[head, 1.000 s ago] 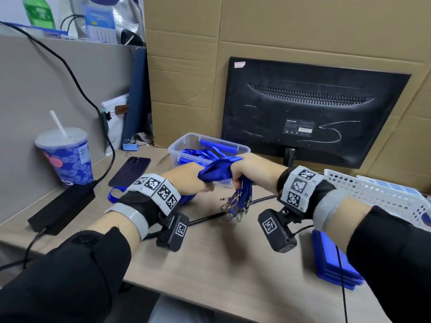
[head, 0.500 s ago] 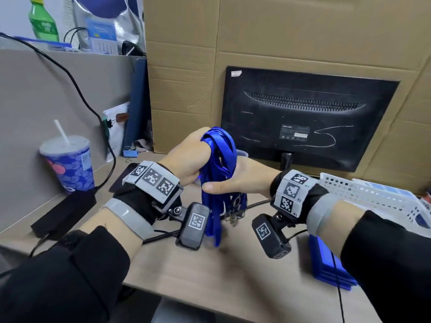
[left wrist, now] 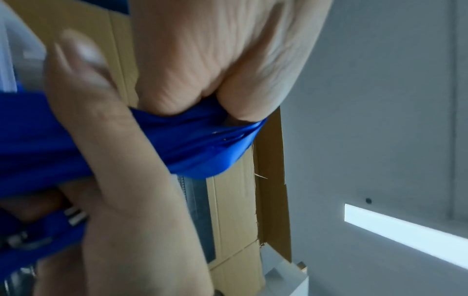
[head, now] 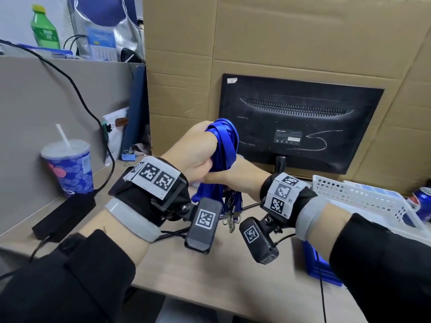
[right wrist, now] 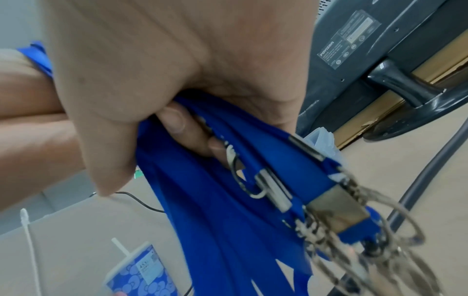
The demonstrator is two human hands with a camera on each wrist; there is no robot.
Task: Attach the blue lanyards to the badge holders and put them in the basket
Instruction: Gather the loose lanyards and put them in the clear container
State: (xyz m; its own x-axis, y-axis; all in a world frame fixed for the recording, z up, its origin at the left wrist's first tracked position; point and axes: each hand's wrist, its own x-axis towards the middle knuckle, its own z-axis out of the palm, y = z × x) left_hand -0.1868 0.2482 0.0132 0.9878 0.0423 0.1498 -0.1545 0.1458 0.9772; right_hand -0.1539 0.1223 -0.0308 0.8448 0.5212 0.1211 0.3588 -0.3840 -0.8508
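Observation:
A bundle of several blue lanyards [head: 225,145] hangs upright above the desk. My left hand [head: 205,145] grips its looped top. Just below, my right hand [head: 224,176] has its fingers curled round the straps. Metal clips [head: 231,216] dangle from the lower ends. The right wrist view shows the straps [right wrist: 215,210] running out of my fist to the clips [right wrist: 329,216]. In the left wrist view the blue fabric [left wrist: 202,144] is squeezed in my palm. A stack of blue badge holders [head: 319,269] lies on the desk at the right, beside the white perforated basket [head: 363,199].
A black monitor [head: 298,127] stands behind my hands, in front of a cardboard wall. A lidded cup with a straw [head: 70,169] and a black power adapter [head: 63,215] sit at the left, with cables across the desk. A drink can [head: 422,201] is at the far right.
Both hands have lifted the lanyard bundle up off the clear box. The left hand rose highest. The right hand's fingers, stretched out half a second ago, now curl round the straps.

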